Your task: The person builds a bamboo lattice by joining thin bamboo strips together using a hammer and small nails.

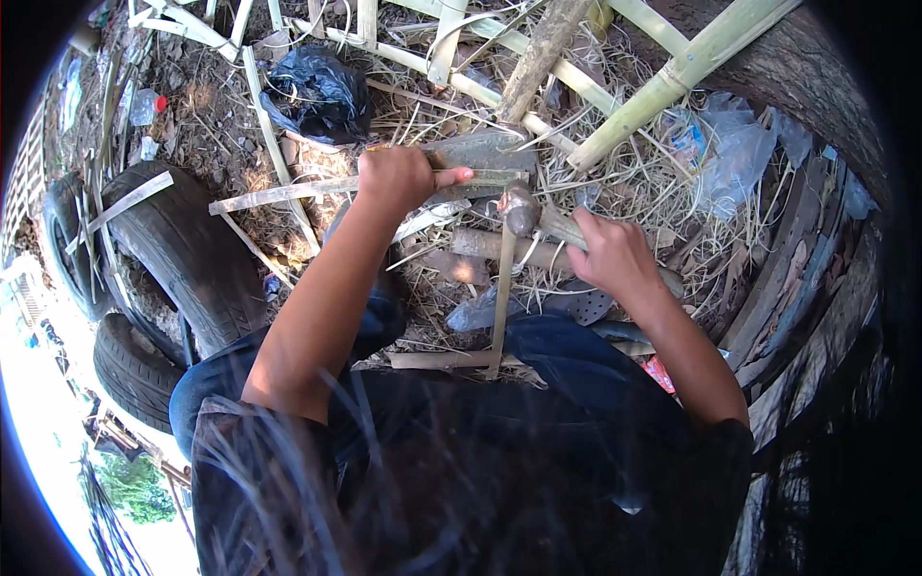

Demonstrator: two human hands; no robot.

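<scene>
My left hand is closed around a long bamboo strip, its thumb stretched along the strip toward the right. Wrapped around a wooden handle, my right hand holds a hammer. The rounded, brownish hammer head is at the strip's right end; whether they touch I cannot tell. A flat dark grey piece lies just beyond the strip. Below the hammer head, a narrow upright bamboo strip runs down toward my legs. It crosses a short round piece of wood.
A bamboo lattice spans the far side, with a thick bamboo pole at right. A black plastic bag lies far left. Old tyres stand at left. Clear plastic bags lie near a tree trunk. Shavings litter the ground.
</scene>
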